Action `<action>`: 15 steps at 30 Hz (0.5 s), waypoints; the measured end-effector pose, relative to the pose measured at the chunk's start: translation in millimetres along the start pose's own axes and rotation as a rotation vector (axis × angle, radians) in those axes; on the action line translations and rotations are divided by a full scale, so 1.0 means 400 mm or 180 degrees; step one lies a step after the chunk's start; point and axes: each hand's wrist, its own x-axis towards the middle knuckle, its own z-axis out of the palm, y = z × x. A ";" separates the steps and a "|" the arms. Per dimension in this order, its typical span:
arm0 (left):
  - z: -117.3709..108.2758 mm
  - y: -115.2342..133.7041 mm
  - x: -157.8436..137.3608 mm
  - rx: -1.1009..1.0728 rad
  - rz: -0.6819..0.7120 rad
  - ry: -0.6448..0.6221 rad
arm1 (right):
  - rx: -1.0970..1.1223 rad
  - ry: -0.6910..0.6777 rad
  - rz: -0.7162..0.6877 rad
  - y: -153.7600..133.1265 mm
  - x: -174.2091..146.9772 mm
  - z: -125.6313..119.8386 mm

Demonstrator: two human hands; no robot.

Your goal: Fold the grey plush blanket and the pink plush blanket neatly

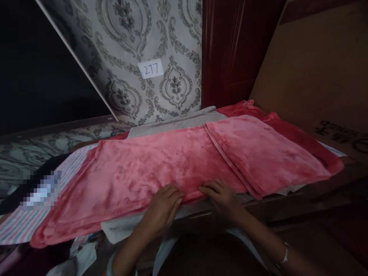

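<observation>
Two hands press down on the near edge of a pink fleece blanket (161, 168) spread across a dark wooden counter (287, 201). From my remote view, the left hand (162, 205) and the right hand (222, 197) lie side by side, almost touching, palms down. Their fingers (172, 191) are stretched flat on the plush rather than curled around it, so neither hand has hold of anything; the flat posture looks suited to smoothing the fabric or pinning the edge where it drops over the front of the counter.

On the right, a flap of the blanket is doubled back over itself, forming a thicker folded panel (258, 153) with a diagonal seam. Beneath the pink layer, a grey cloth (175, 122) shows at the far edge and again under the near edge, and a pink-and-white striped cloth (25, 222) spreads out to the left. A bracelet (283, 257) circles the right wrist. Behind stands a wall of patterned grey wallpaper (129, 46) carrying a paper label (151, 69) marked 277, next to a dark red door (230, 50) and a leaning cardboard sheet (316, 69).
</observation>
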 end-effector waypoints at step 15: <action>-0.003 -0.278 0.210 0.0386 0.0494 -0.1072 | 0.0124 0.0228 0.0192 -0.024 -0.002 0.007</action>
